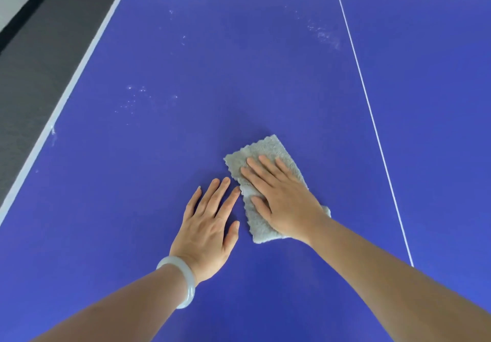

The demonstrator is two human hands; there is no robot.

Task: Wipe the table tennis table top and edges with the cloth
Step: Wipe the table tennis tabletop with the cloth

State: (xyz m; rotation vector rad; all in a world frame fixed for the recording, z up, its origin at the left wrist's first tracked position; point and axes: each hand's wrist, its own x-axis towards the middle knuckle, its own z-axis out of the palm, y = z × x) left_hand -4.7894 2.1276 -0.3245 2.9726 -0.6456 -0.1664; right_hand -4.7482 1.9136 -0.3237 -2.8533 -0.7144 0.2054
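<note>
**Flat-palm wipe, dusty patches well out of reach**

From my remote seat I see the grey cloth (pixel 268 147) lying folded on the blue table tennis table (pixel 186 76), close to the person and left of the thin white centre line (pixel 372 118). The right hand (pixel 281 195) presses it down with straight, spread fingers. Nothing curls round the fabric, so the grip is released and only downward pressure holds the cloth. The left hand (pixel 207 224) lies flat on the bare top just beside the cloth, fingers straight, grasping nothing. Its index fingertip looks to touch the cloth's left edge, though I cannot be sure of contact. A pale bangle (pixel 183 278) sits on the left wrist.

My worries, as judgement only:

1. With no pinch on the fabric, a fast push could let the palm slide over the cloth, or let the fold open and bunch, leaving streaks.
2. Whitish specks (pixel 135 97) lie farther out to the left, and a smudged patch (pixel 325 34) sits beside the centre line far ahead. Both are well apart from the cloth, so a short stroke would miss them.
3. The white edge band (pixel 66 97) on the left carries a mark too, so the edges look undone.
4. The bangle could knock or scrape the top if the left wrist drops.
5. The bare left palm may leave prints on the wiped surface.
</note>
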